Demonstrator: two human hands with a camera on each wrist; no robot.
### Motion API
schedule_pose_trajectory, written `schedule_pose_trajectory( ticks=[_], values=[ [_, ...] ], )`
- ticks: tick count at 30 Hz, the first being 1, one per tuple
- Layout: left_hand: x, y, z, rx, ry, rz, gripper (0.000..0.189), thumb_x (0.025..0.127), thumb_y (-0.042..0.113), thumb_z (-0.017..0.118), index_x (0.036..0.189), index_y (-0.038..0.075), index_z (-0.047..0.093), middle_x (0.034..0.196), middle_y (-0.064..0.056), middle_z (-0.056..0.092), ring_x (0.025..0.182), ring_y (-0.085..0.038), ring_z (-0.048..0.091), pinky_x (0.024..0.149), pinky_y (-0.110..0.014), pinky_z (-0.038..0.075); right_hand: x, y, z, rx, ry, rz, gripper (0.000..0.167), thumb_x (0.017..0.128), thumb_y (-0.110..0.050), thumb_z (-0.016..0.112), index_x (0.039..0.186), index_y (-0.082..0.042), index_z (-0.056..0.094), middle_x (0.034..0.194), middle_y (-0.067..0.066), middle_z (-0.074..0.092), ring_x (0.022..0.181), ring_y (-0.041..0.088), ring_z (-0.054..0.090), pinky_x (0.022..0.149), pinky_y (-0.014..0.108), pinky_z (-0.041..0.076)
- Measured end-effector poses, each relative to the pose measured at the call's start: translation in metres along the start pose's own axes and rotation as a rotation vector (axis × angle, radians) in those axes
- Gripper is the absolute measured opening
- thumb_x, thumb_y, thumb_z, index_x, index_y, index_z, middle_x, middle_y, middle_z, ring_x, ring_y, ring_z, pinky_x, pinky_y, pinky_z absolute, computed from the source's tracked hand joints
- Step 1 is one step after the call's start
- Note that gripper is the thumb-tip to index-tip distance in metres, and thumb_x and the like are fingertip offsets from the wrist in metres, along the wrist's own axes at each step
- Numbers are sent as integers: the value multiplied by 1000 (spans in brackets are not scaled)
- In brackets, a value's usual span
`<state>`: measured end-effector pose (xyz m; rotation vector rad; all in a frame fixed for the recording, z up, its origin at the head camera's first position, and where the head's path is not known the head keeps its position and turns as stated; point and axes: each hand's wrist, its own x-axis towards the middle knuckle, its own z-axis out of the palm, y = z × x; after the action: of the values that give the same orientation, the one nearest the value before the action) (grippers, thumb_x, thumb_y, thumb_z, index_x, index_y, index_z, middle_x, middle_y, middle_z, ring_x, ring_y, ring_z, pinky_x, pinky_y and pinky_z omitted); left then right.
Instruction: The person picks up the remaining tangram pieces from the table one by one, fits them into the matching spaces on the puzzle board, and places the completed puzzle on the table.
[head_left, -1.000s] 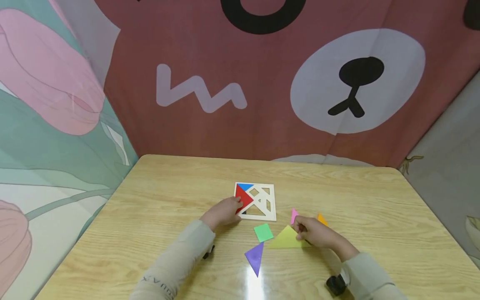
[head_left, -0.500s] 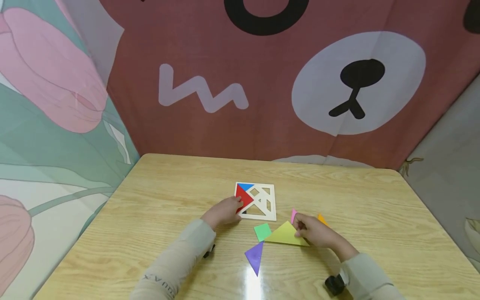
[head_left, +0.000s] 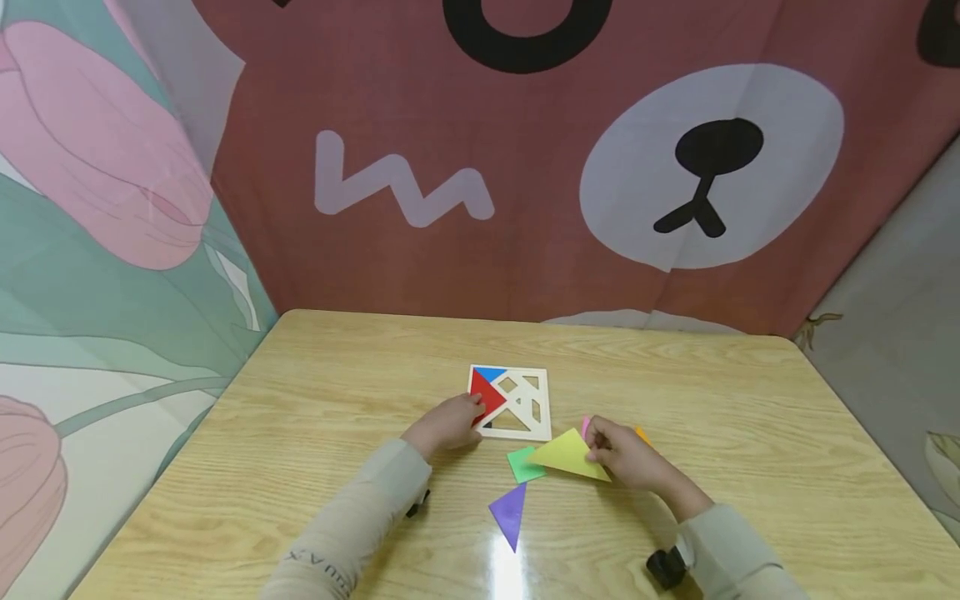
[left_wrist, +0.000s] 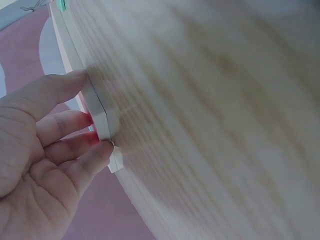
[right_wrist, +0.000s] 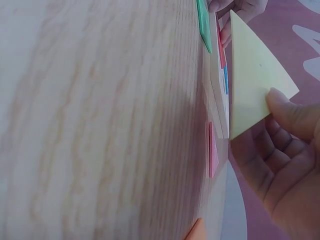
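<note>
Right grip pinches the yellow triangle; ten o'clock from there, left grip holds the tangram tray.

Beige sleeves, dark lettering, black wrist cameras

yellow triangle lifted off the table, tilted in your right hand, tip now overlapping green square

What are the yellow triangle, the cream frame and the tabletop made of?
Yellow triangle: perhaps painted wood or plastic, its face smooth and evenly coloured. Cream frame: perhaps wood or plastic, matte-looking, without clear grain. Tabletop: wood or laminate, with grain streaks and a glossy reflection.
</note>
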<state>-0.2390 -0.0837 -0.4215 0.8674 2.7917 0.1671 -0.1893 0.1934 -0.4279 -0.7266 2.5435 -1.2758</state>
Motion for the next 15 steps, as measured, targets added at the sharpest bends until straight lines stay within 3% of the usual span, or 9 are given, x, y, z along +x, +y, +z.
schedule_pose_trajectory(
  ticks=[15],
  values=[
    [-1, -1, 0, -11, -13, -5, 48, 81, 20, 58, 123, -1, 47, 129, -15, 39, 119, -28, 35, 98, -33, 28, 4, 0, 2, 55, 50, 34, 13, 81, 4, 52, 79, -2, 41, 66, 4, 42, 51, 8, 38, 42, 17, 34]
  ],
)
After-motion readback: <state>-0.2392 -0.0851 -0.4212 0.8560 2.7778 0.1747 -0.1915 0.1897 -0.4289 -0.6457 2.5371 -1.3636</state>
